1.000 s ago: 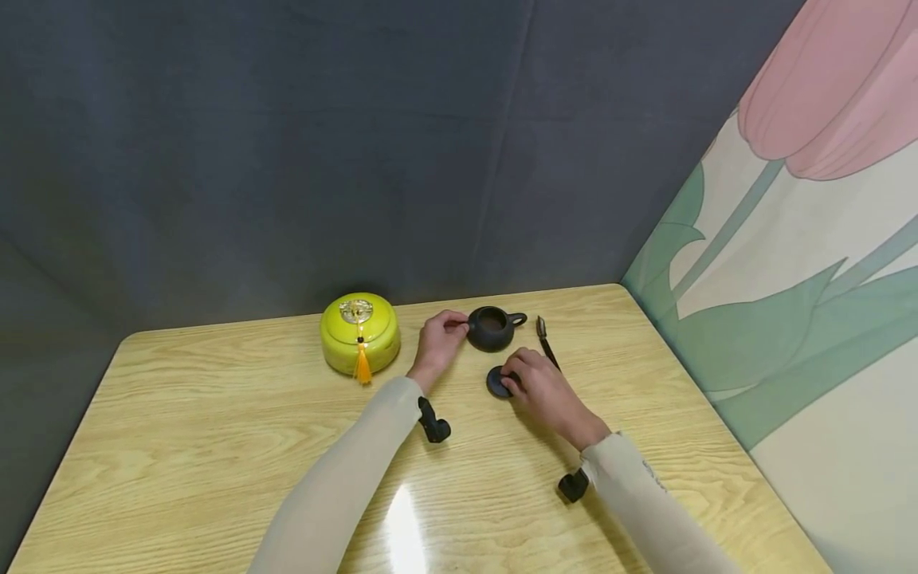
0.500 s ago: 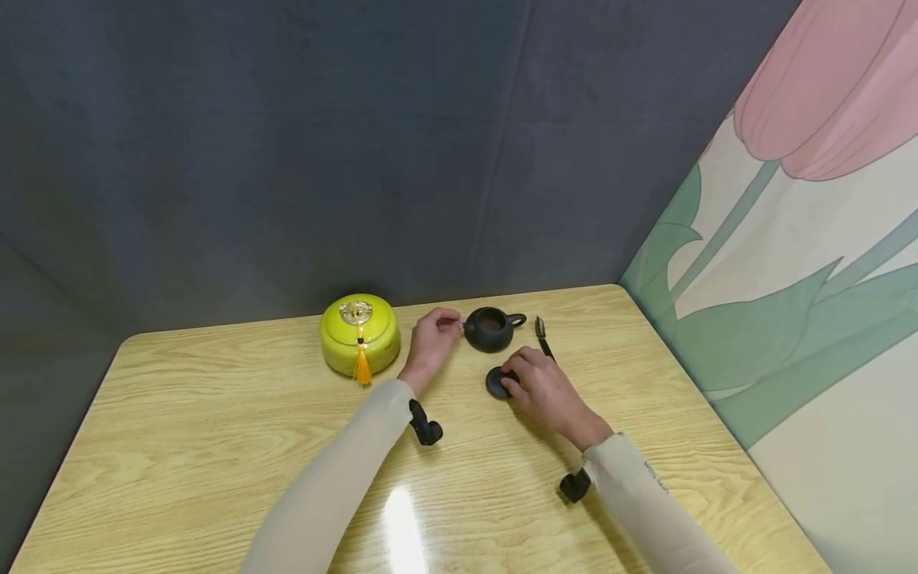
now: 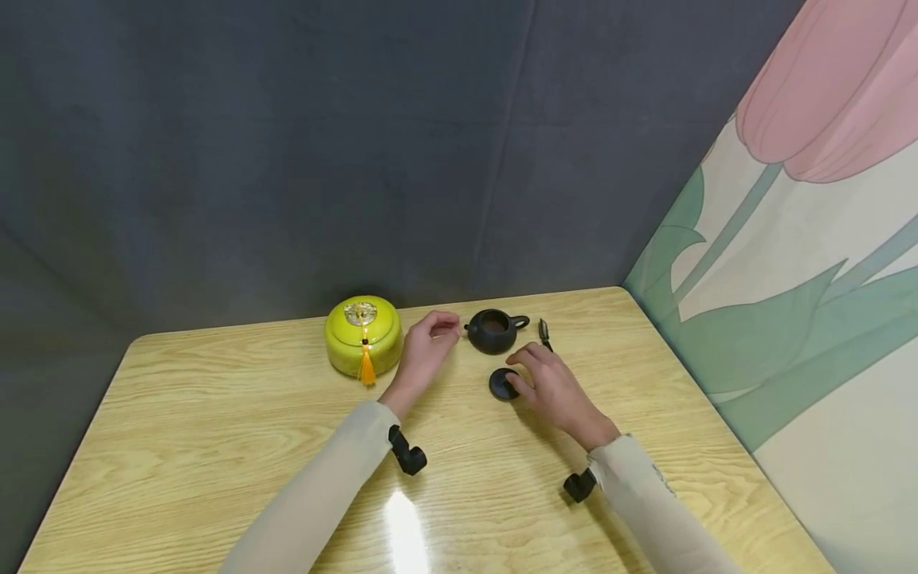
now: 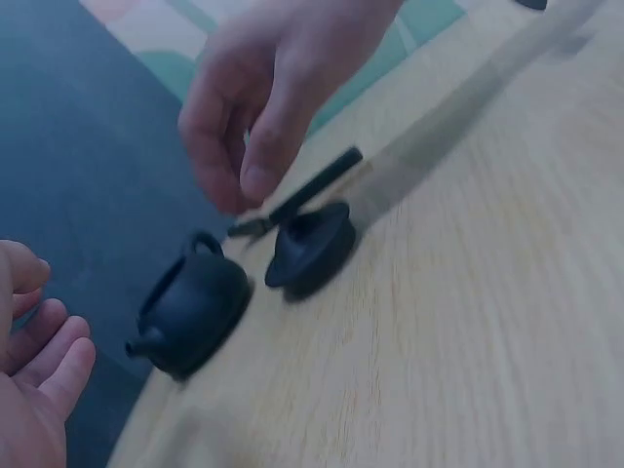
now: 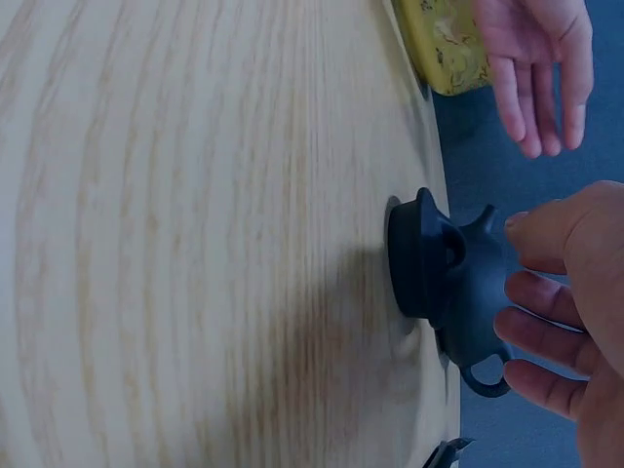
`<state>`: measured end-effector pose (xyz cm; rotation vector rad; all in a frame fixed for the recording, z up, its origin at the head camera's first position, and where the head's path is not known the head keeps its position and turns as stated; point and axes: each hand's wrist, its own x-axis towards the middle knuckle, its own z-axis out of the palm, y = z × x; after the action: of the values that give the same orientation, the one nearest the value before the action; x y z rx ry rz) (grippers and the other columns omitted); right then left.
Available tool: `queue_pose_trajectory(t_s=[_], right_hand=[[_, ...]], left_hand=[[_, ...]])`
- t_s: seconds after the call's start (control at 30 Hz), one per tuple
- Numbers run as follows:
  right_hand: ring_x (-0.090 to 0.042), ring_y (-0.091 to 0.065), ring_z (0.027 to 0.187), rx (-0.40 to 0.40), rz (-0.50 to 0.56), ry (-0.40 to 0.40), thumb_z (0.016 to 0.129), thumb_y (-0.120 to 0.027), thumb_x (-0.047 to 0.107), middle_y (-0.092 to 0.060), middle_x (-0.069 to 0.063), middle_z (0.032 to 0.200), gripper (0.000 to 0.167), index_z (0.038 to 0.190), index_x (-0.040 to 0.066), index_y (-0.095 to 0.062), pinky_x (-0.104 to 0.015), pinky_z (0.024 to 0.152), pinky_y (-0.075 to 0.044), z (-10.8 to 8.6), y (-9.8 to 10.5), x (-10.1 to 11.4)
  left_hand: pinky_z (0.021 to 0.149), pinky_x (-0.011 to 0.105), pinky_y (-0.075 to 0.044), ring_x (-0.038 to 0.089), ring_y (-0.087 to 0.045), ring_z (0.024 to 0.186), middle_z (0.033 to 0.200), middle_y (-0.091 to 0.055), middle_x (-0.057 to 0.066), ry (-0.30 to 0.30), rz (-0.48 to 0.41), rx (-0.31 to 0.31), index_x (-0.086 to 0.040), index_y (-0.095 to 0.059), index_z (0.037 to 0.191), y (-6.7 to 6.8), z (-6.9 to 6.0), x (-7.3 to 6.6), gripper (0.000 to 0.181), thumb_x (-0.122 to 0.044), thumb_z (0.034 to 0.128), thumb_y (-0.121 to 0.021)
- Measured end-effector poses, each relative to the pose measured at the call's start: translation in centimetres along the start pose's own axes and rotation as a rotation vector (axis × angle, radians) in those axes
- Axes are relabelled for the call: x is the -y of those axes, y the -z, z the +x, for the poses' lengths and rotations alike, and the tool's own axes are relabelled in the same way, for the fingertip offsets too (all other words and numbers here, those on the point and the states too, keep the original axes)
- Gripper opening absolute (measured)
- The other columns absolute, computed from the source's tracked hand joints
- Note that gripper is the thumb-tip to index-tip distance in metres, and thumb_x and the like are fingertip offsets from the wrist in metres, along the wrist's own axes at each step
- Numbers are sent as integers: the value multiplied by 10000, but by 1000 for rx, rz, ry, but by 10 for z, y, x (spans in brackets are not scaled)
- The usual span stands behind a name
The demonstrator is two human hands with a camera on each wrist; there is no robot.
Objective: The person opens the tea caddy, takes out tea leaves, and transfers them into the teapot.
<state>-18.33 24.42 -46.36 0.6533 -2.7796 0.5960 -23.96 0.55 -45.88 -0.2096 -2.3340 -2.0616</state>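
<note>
The dark teapot (image 3: 492,332) stands lidless near the table's back edge, spout to the left, handle to the right. Its round lid (image 3: 504,384) lies in front of it, knob up in the left wrist view (image 4: 312,250). My left hand (image 3: 425,351) is just left of the spout, fingers loosely bent, holding nothing. Over the lid's right side hovers my right hand (image 3: 558,392); the right wrist view shows its fingers (image 5: 546,331) parted and clear of the lid (image 5: 413,257).
A yellow-green jar (image 3: 363,338) with an orange tassel stands left of my left hand. A thin dark tool with a metal tip (image 3: 543,329) lies right of the teapot. Behind the table (image 3: 215,414) hangs a dark curtain; a flower-patterned wall is at the right.
My left hand has let go of the teapot's spout and drawn back to the left. My right fingers have come off the lid and spread a little. Teapot and lid stay put.
</note>
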Motion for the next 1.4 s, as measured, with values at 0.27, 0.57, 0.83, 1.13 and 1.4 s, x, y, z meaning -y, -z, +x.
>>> queue_pose_trajectory(t_s=[0.27,0.57,0.83,1.13,1.4], right_hand=[[-267,-702,1080,-34,10,18,994,-773,182,-705,-97,1176,240,1183,39,-734,-458,925,-600,5,2,5],[-270,-691,1107,-53,14,40,1006,-755,167,-702,-94,1178,216,1182,42,-734,-462,946,-594,9,5,14],[-274,-687,1128,-60,26,49,1013,-745,164,-695,-83,1181,225,1205,47,-734,-465,963,-593,15,7,21],[-273,-679,1159,-47,78,36,1019,-739,173,-688,-76,1206,237,1222,51,-737,-467,967,-597,25,0,29],[-264,-682,1145,-52,107,93,1039,-713,187,-690,-81,1219,237,1244,67,-721,-439,940,-597,48,-13,50]], left_hand=[[1103,439,-580,258,-695,1229,1324,-717,143,-31,-85,73,-76,-709,1295,9,-31,-16,273,-162,1035,-706],[1070,302,-589,237,-675,1278,1345,-699,93,-43,-107,86,-85,-693,1311,35,-59,-25,285,-178,1042,-704],[994,160,-575,138,-682,1204,1315,-680,187,-70,-121,-22,-25,-670,1320,84,-73,-26,300,-76,1026,-702],[979,91,-544,13,-651,1147,1334,-662,135,-40,-56,-222,-2,-653,1346,140,-75,-16,311,-62,1041,-668],[1004,46,-502,161,-608,1298,1433,-617,160,11,-17,-274,4,-606,1410,165,-73,0,375,-70,1046,-661]])
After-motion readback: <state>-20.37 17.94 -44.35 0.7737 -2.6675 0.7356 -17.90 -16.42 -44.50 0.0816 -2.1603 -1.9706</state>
